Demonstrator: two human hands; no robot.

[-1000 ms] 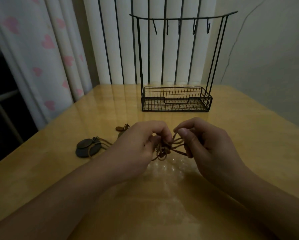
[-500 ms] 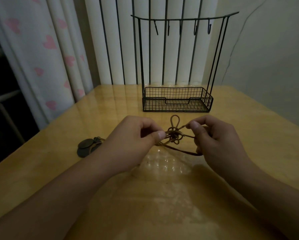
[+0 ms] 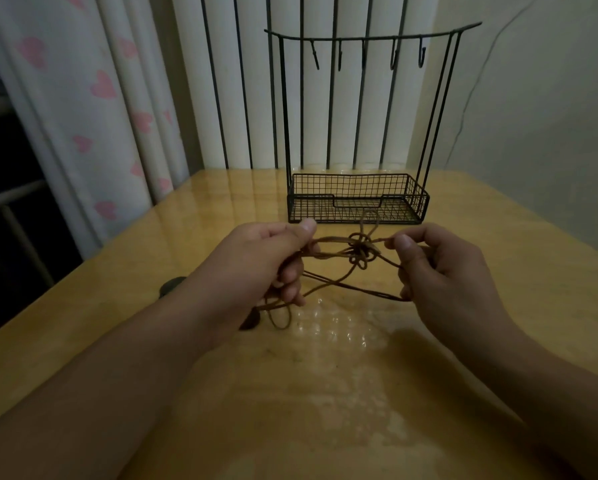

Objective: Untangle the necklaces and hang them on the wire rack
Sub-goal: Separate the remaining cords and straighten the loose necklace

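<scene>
Just before the wire rack (image 3: 358, 199), above the table (image 3: 498, 271), the necklaces (image 3: 359, 252) hang knotted between both hands: left hand (image 3: 273, 261) and right hand (image 3: 439, 268) each pinch thin brown cord. Light, limp, likely snag-prone; grasping nearest the knot seems best.

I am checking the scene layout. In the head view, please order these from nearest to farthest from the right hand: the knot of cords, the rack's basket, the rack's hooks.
From the right hand:
1. Knot of cords: just to its left, between both hands.
2. Basket: behind the knot, on the table.
3. Hooks: high on the rack's top bar, empty.
</scene>
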